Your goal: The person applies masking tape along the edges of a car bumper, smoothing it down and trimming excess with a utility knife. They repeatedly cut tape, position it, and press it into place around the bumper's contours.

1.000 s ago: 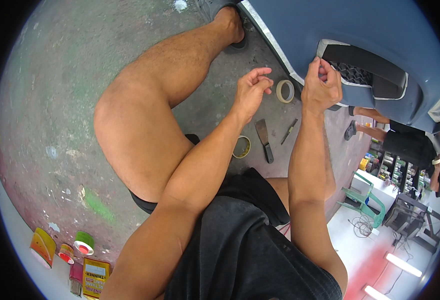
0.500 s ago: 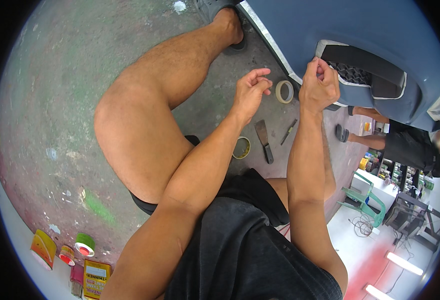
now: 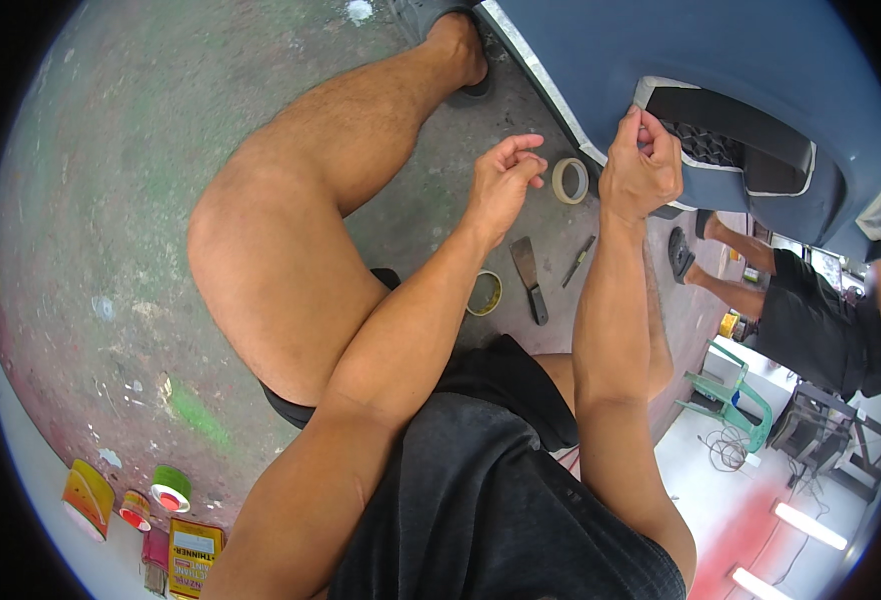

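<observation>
Right hand [image 3: 643,165] is up against the blue-grey painted car bumper panel [image 3: 761,70], fingertips pinched together on the pale masking-tape edge running along the dark grille opening [image 3: 731,120]; what sits between the fingertips is too small to make out. Left hand [image 3: 501,185] hovers free just left of it, fingers loosely curled, thumb and forefinger close but holding nothing visible. Beige roll of masking tape [image 3: 570,181] lies flat on the concrete floor [image 3: 111,200] between the two hands, just below the bumper edge. Nearer the knees: metal putty knife with dark handle [image 3: 530,278], a thin dark tool [image 3: 579,262] beside it, and a small round open tin [image 3: 484,294] partly behind the left forearm. Lower left, well apart: coloured cans and a green tape roll [image 3: 172,488]. Another person's legs [image 3: 731,270] stand at right.
</observation>
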### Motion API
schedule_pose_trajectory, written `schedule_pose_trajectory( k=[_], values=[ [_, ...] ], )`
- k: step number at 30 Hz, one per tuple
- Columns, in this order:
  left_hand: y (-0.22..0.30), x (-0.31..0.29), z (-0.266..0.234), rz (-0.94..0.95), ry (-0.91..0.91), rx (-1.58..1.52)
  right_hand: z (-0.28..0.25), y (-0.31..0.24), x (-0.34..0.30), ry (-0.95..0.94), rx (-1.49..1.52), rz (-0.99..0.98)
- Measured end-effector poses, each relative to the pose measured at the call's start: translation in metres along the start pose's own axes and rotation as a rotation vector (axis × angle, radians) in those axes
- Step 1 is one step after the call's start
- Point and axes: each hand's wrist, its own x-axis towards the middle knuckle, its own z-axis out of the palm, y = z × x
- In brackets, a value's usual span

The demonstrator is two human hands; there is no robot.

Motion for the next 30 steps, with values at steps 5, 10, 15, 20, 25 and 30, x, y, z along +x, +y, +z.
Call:
schedule_pose_trajectory(
  k=[5, 10, 15, 20, 25, 30],
  values=[
    [0.0007, -0.0003, -0.0006, 0.001, 0.005, -0.010, 0.0027, -0.0046, -0.0016, -0.002, -0.004, 0.043],
    [-0.0026, 0.0018, -0.0015, 0.001, 0.000, -0.017, 0.0016, -0.0042, -0.0005, -0.014, 0.022, -0.008],
    [-0.0010, 0.0004, 0.0007, -0.011, 0.006, -0.020, -0.0001, 0.0005, -0.0002, -0.052, 0.047, -0.043],
    [-0.0019, 0.0009, 0.0010, -0.010, 0.022, -0.044, -0.0018, 0.0031, 0.0000, -0.077, 0.049, -0.081],
    [-0.0004, -0.0004, 0.0019, -0.015, 0.023, -0.032, -0.0037, 0.0030, -0.0020, -0.076, 0.065, -0.087],
    [-0.0029, 0.0015, -0.0008, -0.010, -0.006, 0.001, -0.0035, -0.0002, -0.0025, -0.087, 0.094, -0.050]
  ],
)
